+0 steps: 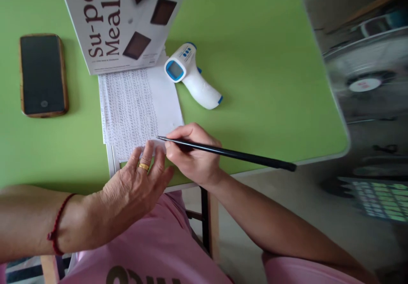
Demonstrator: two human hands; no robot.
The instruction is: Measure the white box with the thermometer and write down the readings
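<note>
My right hand (194, 154) pinches a long black pen (229, 151), its thin metal tip touching the paper at the edge of the written rows. Under it lies a white sheet of paper (168, 105) covered with tight rows of small handwriting. My left hand (140, 175), with a gold ring and a red cord bracelet, rests fingers outstretched on the sheet's near edge. A white box (105, 65) printed "Su-pe Meal" with brown squares stands over the far end of the paper. Just right of the sheet is a white and blue infrared thermometer (194, 76).
A smartphone (43, 76) in a brown-edged case lies at the left on the green table (255, 63). Beyond the table's right edge stands a fan (363, 80). A green and white patterned object (379, 199) sits below it. Chair legs (205, 220) show under the near edge.
</note>
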